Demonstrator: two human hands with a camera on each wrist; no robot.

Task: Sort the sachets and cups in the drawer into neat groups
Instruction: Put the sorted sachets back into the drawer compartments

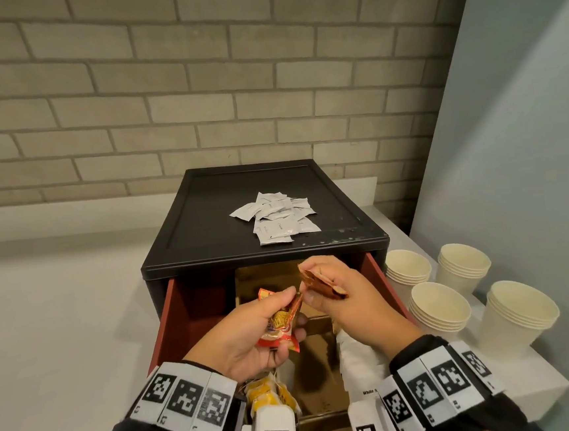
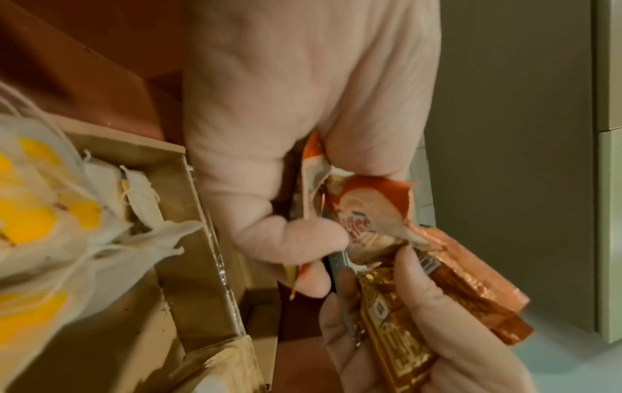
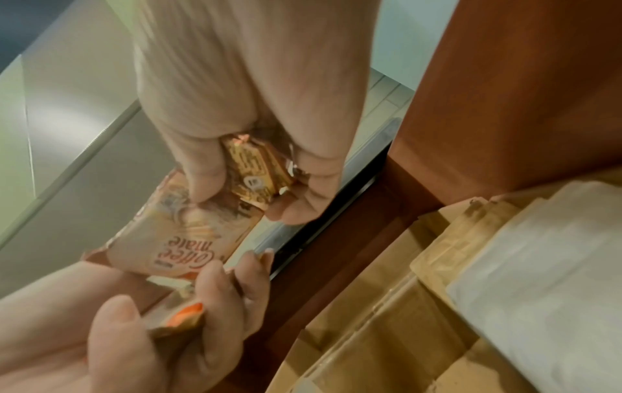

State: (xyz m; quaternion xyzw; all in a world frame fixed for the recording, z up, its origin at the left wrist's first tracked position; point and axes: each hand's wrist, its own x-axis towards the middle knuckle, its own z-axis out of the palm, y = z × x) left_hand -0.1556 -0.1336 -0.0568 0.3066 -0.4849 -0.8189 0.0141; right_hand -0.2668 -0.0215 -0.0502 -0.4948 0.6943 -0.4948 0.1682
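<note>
Over the open red drawer (image 1: 178,314), my left hand (image 1: 284,306) grips a bunch of red-and-white creamer sachets (image 1: 279,329). In the left wrist view the left hand (image 2: 286,133) comes in from the top with the creamer sachets (image 2: 367,212). My right hand (image 1: 317,289) holds several red-brown and gold sachets (image 1: 320,284) just right of it. Seen from the right wrist, the right hand (image 3: 235,196) pinches the top edge of a creamer sachet (image 3: 181,239) while keeping its gold sachets (image 3: 256,172). Stacks of paper cups (image 1: 439,305) stand on the counter to the right.
White sachets (image 1: 276,216) lie heaped on top of the black cabinet (image 1: 210,249). In the drawer, cardboard dividers (image 1: 320,367) separate yellow-tagged tea bags (image 1: 267,392) under my left wrist from white sugar packets (image 1: 361,363). A brick wall stands behind.
</note>
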